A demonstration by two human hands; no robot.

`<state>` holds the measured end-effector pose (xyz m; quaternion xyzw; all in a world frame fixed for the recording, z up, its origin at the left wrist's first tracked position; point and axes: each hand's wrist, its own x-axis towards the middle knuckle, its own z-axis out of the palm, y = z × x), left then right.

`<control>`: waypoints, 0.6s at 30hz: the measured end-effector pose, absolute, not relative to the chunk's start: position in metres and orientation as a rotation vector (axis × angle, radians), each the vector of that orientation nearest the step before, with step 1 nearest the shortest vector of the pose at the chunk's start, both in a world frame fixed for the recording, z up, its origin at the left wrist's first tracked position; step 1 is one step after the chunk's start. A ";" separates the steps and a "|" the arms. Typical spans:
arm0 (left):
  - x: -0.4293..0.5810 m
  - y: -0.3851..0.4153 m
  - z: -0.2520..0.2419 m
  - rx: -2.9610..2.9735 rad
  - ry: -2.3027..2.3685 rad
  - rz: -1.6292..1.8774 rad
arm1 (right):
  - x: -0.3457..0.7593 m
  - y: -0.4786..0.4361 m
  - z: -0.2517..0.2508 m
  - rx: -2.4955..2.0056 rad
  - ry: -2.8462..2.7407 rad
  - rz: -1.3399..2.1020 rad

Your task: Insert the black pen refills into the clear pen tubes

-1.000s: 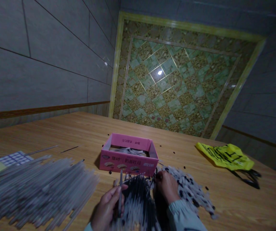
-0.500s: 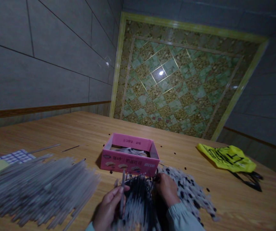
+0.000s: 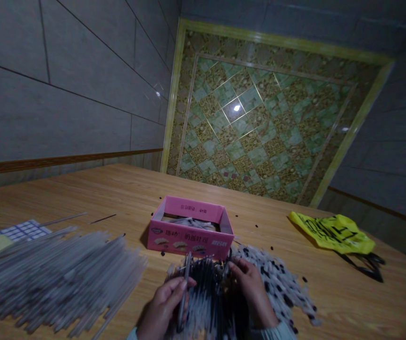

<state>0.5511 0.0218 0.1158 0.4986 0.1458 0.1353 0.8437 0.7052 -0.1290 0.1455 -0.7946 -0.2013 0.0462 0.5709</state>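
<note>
My left hand (image 3: 163, 309) pinches one thin grey pen tube (image 3: 185, 283), held upright over a dark heap of pen refills (image 3: 208, 297) at the table's near edge. My right hand (image 3: 250, 290) rests on that heap with fingers curled at its far end; what they grip is hidden among the refills. A pile of small white and black caps (image 3: 281, 283) lies just right of that hand. A pink cardboard box (image 3: 190, 233) with a few pieces inside stands right behind both hands.
A large pile of grey tubes (image 3: 54, 278) covers the left of the wooden table (image 3: 118, 193). A sheet of labels (image 3: 19, 231) lies at far left. A yellow plastic bag (image 3: 334, 231) with black handles lies at right. Tiled walls stand behind.
My left hand has shifted slightly right with the tube. My right hand has slid forward and right on the refill heap, and its sleeve has dropped lower in view.
</note>
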 end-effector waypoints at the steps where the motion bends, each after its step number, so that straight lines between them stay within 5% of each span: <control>1: 0.551 0.020 0.116 1.072 0.284 0.256 | 0.701 -0.129 0.144 -1.780 -0.458 0.156; 18: 0.544 0.013 0.124 1.640 0.142 0.155 | 0.664 -0.123 0.138 -1.056 -0.272 0.460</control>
